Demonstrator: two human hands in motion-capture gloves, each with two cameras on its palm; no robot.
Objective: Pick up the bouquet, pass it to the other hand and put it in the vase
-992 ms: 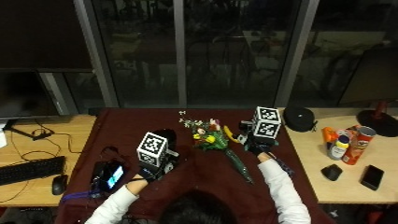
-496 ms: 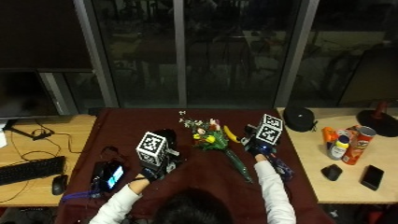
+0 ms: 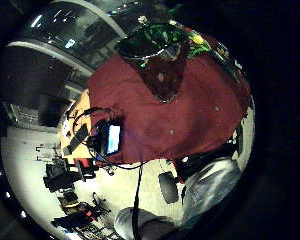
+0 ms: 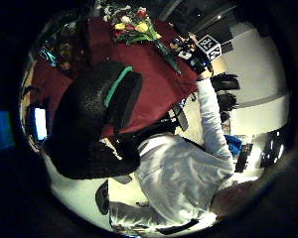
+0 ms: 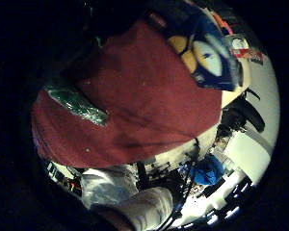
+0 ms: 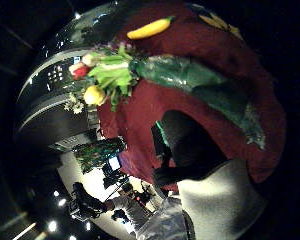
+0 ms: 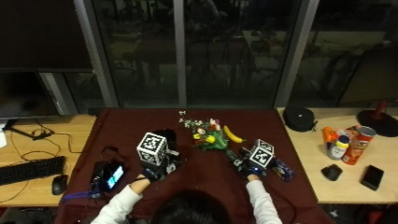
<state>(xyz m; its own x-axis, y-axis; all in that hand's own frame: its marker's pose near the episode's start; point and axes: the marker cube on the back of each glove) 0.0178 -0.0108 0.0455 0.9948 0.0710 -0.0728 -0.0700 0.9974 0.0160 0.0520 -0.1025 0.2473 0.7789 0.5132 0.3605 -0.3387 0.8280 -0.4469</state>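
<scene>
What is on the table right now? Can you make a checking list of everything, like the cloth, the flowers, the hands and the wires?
Surface: dark red tablecloth over the middle table, wooden desks on either side.
Job's things: bouquet lies flat on the cloth, green-wrapped stems toward the right hand; vase stands by the left hand.
Clutter: banana beside the blooms; phone-like lit device; crisp tube, bottle, keyboard, mouse.
Grippers: left hand holds nothing; right hand hovers at the stems, its grasp not visible.
Cables: black wires by the lit device and on the left desk.
Surroundings: dark windows behind.
</scene>
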